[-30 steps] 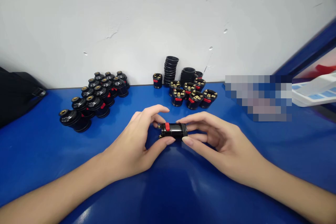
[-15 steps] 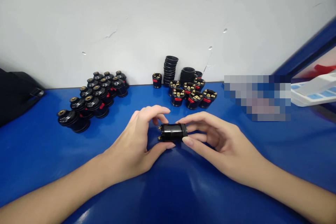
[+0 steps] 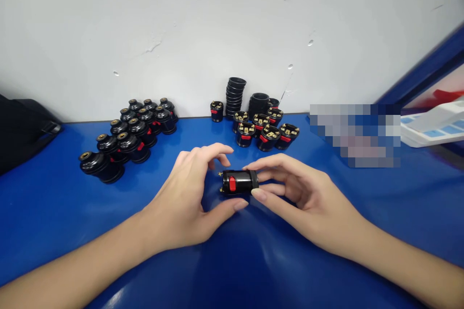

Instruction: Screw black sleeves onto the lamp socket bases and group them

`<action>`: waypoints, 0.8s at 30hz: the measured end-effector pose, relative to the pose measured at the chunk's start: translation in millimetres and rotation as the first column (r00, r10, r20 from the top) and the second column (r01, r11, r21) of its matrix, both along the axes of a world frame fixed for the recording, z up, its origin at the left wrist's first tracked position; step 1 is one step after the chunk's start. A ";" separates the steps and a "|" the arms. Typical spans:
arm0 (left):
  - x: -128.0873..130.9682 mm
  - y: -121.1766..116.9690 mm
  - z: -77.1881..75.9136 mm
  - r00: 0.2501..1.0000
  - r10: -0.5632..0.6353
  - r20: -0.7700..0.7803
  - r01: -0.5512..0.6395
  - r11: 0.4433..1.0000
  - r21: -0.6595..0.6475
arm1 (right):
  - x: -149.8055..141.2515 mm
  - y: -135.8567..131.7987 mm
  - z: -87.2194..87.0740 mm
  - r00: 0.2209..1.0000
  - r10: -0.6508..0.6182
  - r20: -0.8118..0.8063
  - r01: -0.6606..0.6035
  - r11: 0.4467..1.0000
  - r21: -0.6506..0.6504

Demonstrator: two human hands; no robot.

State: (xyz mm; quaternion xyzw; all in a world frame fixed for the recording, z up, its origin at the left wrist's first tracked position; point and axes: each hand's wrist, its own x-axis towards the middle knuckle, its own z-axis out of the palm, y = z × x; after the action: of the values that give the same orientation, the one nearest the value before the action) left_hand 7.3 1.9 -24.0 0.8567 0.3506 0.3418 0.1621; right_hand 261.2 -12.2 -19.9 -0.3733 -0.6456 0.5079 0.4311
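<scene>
A black lamp socket [image 3: 244, 181] with a red switch on its side lies sideways between my hands, its brass terminals pointing left. My right hand [image 3: 302, 198] pinches the ringed right end between thumb and fingers. Around the terminal end curves my left hand [image 3: 192, 193], its thumb and fingers apart and holding nothing. Behind the hands stand several similar socket bodies [image 3: 268, 138] with brass terminals up and red switches. Beside them are a tall stack of black threaded rings [image 3: 235, 99] and a shorter stack [image 3: 258, 105].
Rows of capped black sockets [image 3: 134, 147] with brass tops stand on the left of the blue table [image 3: 232, 270]. A black bag [image 3: 25, 130] sits at the left edge. White trays [image 3: 431, 130] are at the right, near a pixelated patch. A pale wall closes off the back.
The socket has turned about its long axis, so its red switch now faces me. My left fingers have opened off it slightly, while my right hand stays in place.
</scene>
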 end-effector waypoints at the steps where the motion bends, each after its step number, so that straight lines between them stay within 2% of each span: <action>1: -0.4 -0.3 0.5 1.000 -0.008 -0.013 0.008 1.000 -0.020 | 0.2 0.1 -0.1 1.000 0.000 0.003 0.000 1.000 0.001; 4: -1.1 0.3 1.0 0.999 -0.021 -0.047 0.019 0.999 -0.031 | 0.4 0.3 -0.8 1.000 0.009 0.003 -0.009 1.000 -0.003; 10: -1.0 6.4 -2.8 0.995 -0.100 0.003 0.099 0.986 0.137 | 0.0 -0.1 -1.7 1.000 0.017 0.004 -0.017 1.000 -0.015; 17: 0.8 1.7 3.0 0.996 -0.019 -0.089 0.012 0.997 -0.075 | 0.8 -2.0 -1.1 1.000 0.010 0.008 -0.010 1.000 -0.006; 22: -0.1 4.0 -2.8 0.997 -0.072 0.016 0.071 0.997 0.035 | 0.1 -0.4 -1.2 1.000 0.016 0.013 -0.016 1.000 -0.006; 24: 0.1 3.8 -2.7 0.998 -0.061 0.009 0.060 0.997 0.043 | -0.1 -0.3 -1.3 1.000 0.013 0.020 -0.012 1.000 -0.005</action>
State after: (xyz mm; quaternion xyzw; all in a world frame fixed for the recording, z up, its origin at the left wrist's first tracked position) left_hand 7.5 5.7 -26.7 0.8685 0.3162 0.3485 0.1556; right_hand 261.1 -12.5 -21.2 -0.3754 -0.6508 0.5086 0.4205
